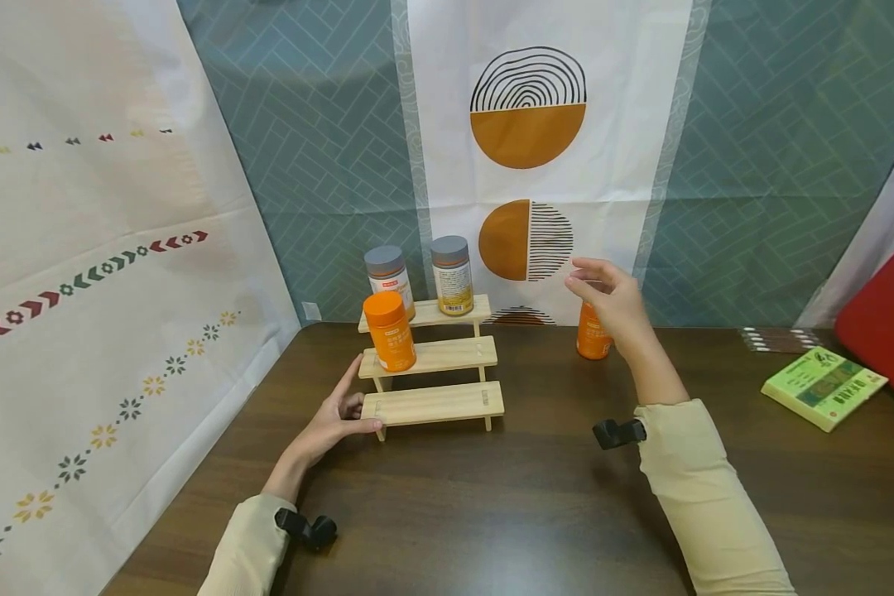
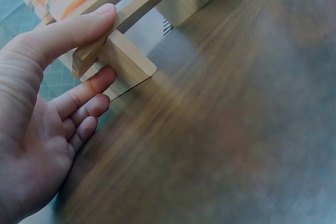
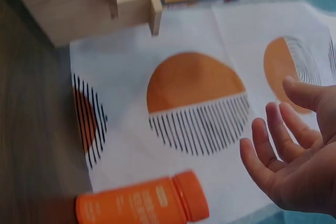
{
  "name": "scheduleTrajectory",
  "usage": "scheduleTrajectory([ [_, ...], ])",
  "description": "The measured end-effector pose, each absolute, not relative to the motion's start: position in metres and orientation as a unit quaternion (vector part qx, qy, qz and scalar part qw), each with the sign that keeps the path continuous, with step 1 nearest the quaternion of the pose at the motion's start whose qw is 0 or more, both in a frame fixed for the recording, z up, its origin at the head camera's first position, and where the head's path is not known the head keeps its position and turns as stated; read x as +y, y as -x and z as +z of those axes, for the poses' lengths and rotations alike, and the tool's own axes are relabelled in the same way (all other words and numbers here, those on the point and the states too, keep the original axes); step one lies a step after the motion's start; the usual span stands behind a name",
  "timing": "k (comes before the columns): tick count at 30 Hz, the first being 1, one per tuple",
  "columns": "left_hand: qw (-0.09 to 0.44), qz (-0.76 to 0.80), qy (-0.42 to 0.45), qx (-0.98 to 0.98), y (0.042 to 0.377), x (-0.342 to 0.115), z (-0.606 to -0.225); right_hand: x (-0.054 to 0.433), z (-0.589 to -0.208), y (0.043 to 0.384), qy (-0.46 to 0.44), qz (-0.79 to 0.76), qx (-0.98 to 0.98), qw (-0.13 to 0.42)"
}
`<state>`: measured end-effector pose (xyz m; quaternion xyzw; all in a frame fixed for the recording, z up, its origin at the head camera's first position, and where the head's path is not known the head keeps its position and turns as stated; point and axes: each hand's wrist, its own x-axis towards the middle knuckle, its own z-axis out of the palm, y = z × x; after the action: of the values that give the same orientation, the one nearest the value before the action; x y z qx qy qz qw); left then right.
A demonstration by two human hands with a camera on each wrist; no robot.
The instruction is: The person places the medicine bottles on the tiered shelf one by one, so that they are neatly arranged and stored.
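A three-step wooden display stand (image 1: 432,403) stands on the table. My left hand (image 1: 333,422) holds its left end, thumb (image 2: 86,27) on the lowest step and other fingers bent beside the leg. One orange bottle (image 1: 391,333) stands on the middle step. On the top step are two grey-capped bottles; the right one (image 1: 453,277) shows a yellow label, and the left one (image 1: 384,263) is partly covered by the orange bottle. My right hand (image 1: 612,300) hovers with loosely bent fingers, holding nothing. In the head view it overlaps a second orange bottle (image 1: 592,335), which stands by the back cloth.
To the right lies a green and yellow box (image 1: 824,387), with a red object (image 1: 886,319) beyond it at the edge. A patterned flat item (image 1: 778,339) lies behind the box. Hanging cloths border the dark wooden table (image 1: 492,497) at the back and left.
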<state>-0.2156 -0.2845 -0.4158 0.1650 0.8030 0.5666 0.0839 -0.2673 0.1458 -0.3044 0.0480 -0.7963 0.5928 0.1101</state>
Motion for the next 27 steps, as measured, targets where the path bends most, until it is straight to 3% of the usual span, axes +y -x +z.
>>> scheduleTrajectory([
  [11, 0.081, 0.565, -0.167, 0.804, 0.217, -0.283, -0.416, 0.187, -0.316, 0.279, 0.036, 0.586, -0.799, 0.131],
  [17, 0.082, 0.563, -0.167, 0.805, 0.217, -0.283, -0.416, 0.198, -0.323, 0.283, 0.067, 0.593, -0.794, 0.115],
  [27, 0.081, 0.563, -0.167, 0.805, 0.217, -0.284, -0.416, 0.202, -0.338, 0.290, 0.039, 0.585, -0.807, 0.069],
])
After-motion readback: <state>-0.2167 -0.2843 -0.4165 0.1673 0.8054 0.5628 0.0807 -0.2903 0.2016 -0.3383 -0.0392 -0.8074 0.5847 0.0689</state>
